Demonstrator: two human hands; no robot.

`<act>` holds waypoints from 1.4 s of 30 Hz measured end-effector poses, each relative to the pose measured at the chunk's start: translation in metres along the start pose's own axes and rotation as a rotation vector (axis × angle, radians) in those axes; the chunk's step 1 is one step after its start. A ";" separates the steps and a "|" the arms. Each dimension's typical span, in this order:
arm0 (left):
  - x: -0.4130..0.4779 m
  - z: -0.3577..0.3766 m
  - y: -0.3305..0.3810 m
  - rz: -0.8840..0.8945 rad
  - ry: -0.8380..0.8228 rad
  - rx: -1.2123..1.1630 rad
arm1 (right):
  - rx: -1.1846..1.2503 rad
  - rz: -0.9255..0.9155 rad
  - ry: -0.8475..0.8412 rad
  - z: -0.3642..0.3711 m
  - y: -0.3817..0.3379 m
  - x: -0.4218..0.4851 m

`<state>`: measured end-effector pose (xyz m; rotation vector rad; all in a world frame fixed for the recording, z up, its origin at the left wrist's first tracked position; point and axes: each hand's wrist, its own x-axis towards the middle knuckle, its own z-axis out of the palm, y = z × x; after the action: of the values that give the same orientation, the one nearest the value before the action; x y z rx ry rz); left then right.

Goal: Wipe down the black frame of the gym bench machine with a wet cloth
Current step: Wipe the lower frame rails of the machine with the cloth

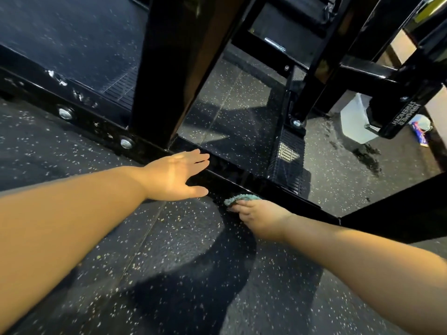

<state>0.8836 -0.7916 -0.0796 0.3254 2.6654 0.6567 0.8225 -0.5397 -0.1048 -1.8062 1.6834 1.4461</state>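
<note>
We see the glossy black steel frame of the gym bench machine (244, 176) crossing the picture as a low floor rail from mid-left down to lower right, with a thick black upright post (174, 68) rising from it at top centre. Two silver bolt heads (65, 114) sit on the rail at left.

Our left hand (174, 176), centre of the picture, lies flat with fingers straight and released, fingertips touching the rail just right of the post's base. It grasps nothing.

Our right hand (258, 218), just below and right of centre, has its fingers curled on a small teal fluffy microfibre cloth (239, 198) and presses it against the near side face of the rail. Most of the cloth is hidden under the fingers; only its upper edge shows.

Floor is black rubber matting with pale speckles (181, 274). Right edge, behind the frame: a white plastic bucket (353, 122), partly hidden, with a dark wet-looking patch on the floor beside it. White lettering on a frame arm there, not fully readable.
</note>
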 end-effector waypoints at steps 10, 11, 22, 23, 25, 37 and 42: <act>0.000 0.006 -0.002 0.010 0.022 -0.154 | 0.155 0.249 0.346 0.019 -0.005 -0.032; -0.002 0.005 -0.001 0.018 0.062 -0.169 | 0.123 0.232 0.332 0.013 -0.006 -0.021; -0.093 -0.018 -0.075 -0.236 0.292 0.062 | -0.012 0.186 0.404 -0.079 0.041 0.056; -0.093 -0.025 -0.076 -0.284 0.249 0.048 | 0.024 0.199 0.476 -0.095 0.048 0.059; -0.090 -0.041 -0.069 -0.285 0.188 0.100 | 0.012 0.206 0.547 -0.114 0.060 0.065; -0.076 -0.041 -0.069 -0.289 0.448 -0.292 | -0.364 -0.215 -0.064 -0.063 0.029 0.016; -0.067 -0.046 -0.060 -0.324 0.596 -0.523 | -0.367 -0.053 0.254 -0.141 0.055 0.095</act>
<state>0.9170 -0.8822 -0.0512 -0.5098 2.8150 1.4684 0.8233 -0.7179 -0.0926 -2.2955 1.5388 1.6468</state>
